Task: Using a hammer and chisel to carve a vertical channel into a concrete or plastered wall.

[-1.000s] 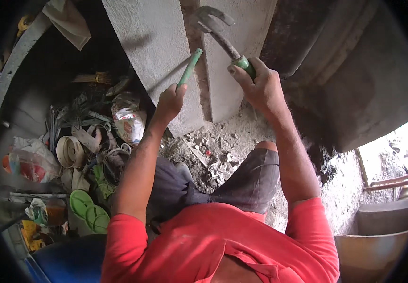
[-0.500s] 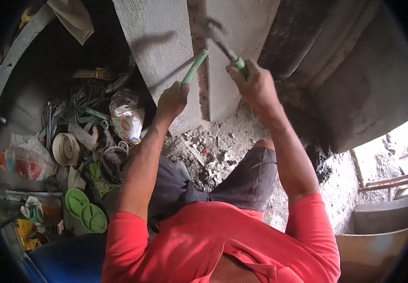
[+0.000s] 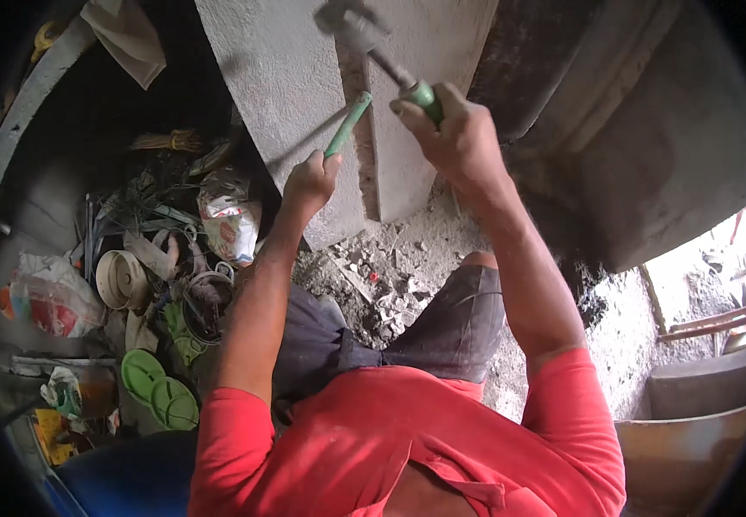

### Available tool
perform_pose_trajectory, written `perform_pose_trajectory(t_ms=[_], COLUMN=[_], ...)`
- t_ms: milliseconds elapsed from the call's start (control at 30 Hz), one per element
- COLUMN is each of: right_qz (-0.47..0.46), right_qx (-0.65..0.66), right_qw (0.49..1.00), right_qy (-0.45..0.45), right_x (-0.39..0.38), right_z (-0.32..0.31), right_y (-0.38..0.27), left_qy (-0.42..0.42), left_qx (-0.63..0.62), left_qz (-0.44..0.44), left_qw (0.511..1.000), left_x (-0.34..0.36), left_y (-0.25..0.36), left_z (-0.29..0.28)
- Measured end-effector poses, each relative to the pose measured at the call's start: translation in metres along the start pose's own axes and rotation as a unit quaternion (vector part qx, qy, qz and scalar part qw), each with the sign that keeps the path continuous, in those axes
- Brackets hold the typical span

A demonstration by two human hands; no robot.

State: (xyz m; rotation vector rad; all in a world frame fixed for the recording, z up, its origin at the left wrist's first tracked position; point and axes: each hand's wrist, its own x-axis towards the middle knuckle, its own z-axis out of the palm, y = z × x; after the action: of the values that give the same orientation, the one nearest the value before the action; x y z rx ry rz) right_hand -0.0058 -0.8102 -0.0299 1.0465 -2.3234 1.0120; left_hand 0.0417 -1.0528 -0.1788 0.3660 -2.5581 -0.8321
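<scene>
Gripping a green-handled steel chisel [image 3: 349, 123] in a closed fist, the left hand [image 3: 311, 179] holds its shaft slanting up and to the right so that the far tip meets the vertical groove [image 3: 362, 129] cut into the grey plastered wall [image 3: 278, 77]; that slant seems meant to aim the tip along the channel. The right hand [image 3: 452, 138] is clenched round the green grip of a steel claw hammer [image 3: 373, 43], whose blurred head stands far up at the top of the picture, above and just right of the chisel's end, apparently raised for a blow. Compared with half a second ago, the hammer head has lifted higher and farther from the chisel, and the left fist has stayed in nearly the same place against the wall. Below the hands, grey rubble and plaster chips [image 3: 381, 276] lie on the floor at the foot of the groove, near the person's dark shorts [image 3: 442, 327] and red shirt [image 3: 407, 448]. To the left sits a heap of clutter: a crumpled plastic bag [image 3: 230, 220], a white round pipe fitting [image 3: 121, 280], two green round lids [image 3: 159, 388] and tangled wires. At the near right stands a rusty metal tub [image 3: 692, 448].
</scene>
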Motion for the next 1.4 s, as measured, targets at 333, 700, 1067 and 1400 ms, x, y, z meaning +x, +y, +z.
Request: perform_pose_trajectory(t_ms=[333,700,1067,1400], right_qz=[0.048,0.28,0.182,0.007], right_qx=[0.161,0.341,0.302,0.103], right_qw=[0.985,0.897,0.936,0.994], right_qy=[0.045,-0.012,0.018,0.037], right_x=[-0.083,-0.149,-0.159,-0.166], right_z=[0.009,0.046,0.056,0.088], right_y=[0.025,0.089,0.093,0.093], left_qy=[0.147,-0.028,0.016,-0.005], left_qx=[-0.145,0.088,0.18,0.16], left_qz=[0.023,0.059,0.134,0.147], left_qw=[0.978,0.994,0.974,0.976], left_x=[-0.029,-0.077,-0.023,-0.009], left_y=[-0.052,0.018,-0.002,-0.036], left_z=[0.107,0.005,-0.024,-0.042])
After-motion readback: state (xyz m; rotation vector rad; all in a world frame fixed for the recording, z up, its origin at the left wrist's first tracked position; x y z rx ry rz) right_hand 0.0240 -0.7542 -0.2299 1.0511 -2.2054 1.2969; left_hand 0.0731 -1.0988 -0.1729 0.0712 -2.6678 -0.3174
